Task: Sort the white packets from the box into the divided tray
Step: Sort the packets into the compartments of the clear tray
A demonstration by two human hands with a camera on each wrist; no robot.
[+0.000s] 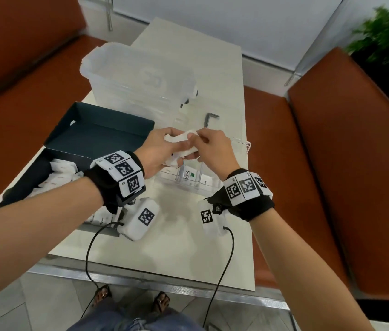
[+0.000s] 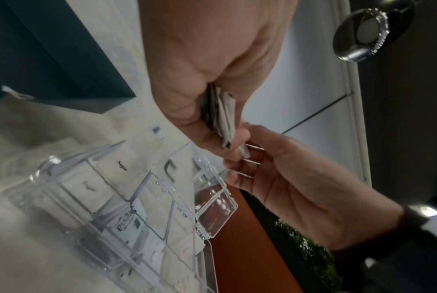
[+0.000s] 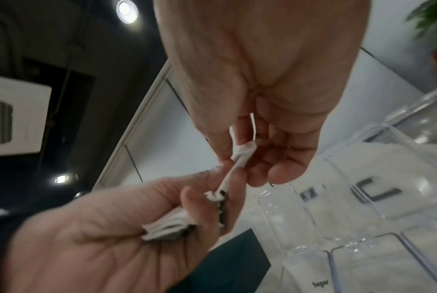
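Observation:
My left hand [image 1: 164,149] grips a bunch of white packets [image 1: 180,137] above the clear divided tray [image 1: 188,185]. My right hand [image 1: 206,142] pinches the end of one packet [image 3: 239,158] in that bunch between thumb and fingers. In the left wrist view the packet stack [image 2: 224,117] sits edge-on in my left hand [image 2: 212,79], with my right hand [image 2: 275,168] just below it. The tray [image 2: 212,218] holds sugar packets [image 2: 121,166] and a Stevia packet [image 1: 187,174] in separate compartments. The dark box [image 1: 21,177] at the left holds more white packets [image 1: 62,170].
The box lid [image 1: 102,130] stands open behind the box. A large clear plastic tub [image 1: 138,77] sits at the back of the pale table [image 1: 164,247]. A dark hex key [image 1: 211,118] lies beyond the tray. Orange benches flank the table.

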